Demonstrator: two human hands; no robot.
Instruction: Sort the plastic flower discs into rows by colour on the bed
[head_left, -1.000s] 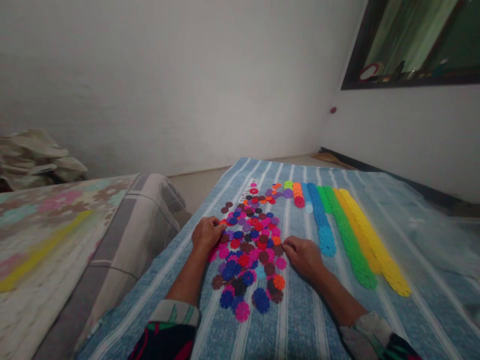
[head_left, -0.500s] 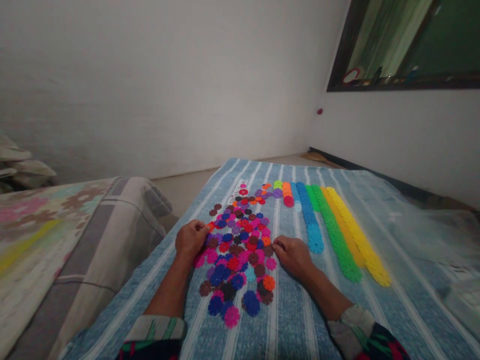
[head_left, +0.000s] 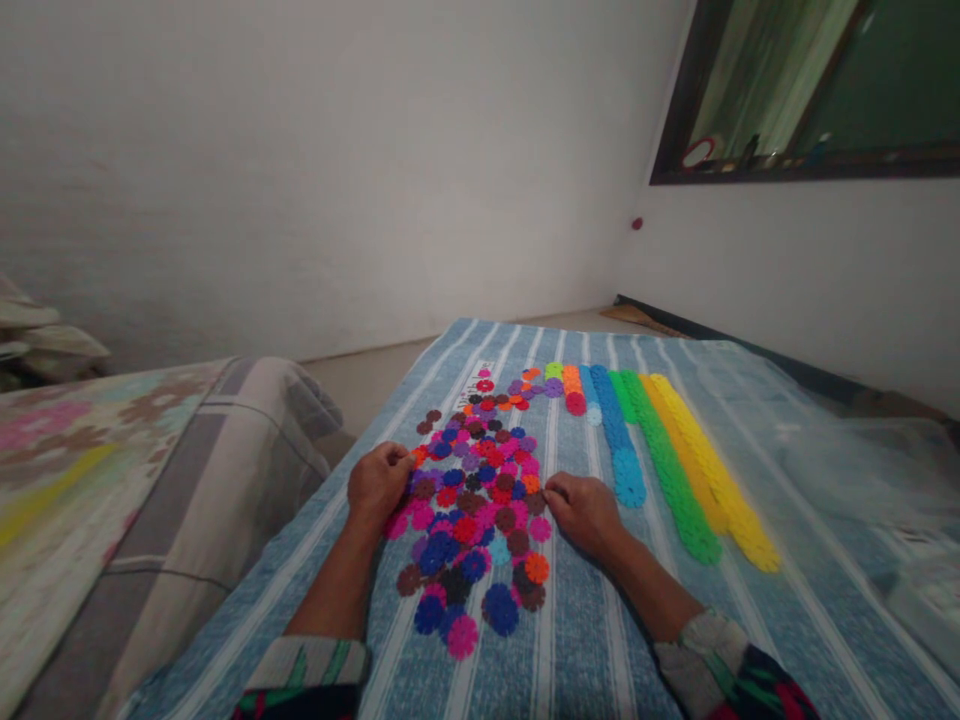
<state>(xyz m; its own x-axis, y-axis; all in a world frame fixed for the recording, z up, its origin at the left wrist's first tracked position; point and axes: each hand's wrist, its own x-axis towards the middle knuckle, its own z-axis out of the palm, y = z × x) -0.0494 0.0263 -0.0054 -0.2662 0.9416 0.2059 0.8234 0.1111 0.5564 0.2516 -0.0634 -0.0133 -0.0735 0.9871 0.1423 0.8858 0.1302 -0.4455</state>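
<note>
A mixed pile of flower-shaped plastic discs in pink, blue, brown, red, purple and black lies on the striped blue cloth. At its left edge is my left hand, fingers curled together next to an orange disc. My right hand rests at the right edge, thumb and forefinger pinched beside a brown disc. Whatever either set of fingertips holds, if anything, is too small to make out. Overlapping rows of single-colour discs lie to the right: blue, green and yellow.
Shorter rows, orange and lime, lie at the back. On the right sits a clear plastic bag or cover. A draped grey cloth hangs over furniture at left. The wall stands behind.
The view has shifted very slightly. Both hands stay in the same places beside the pile, and no disc has visibly moved.
</note>
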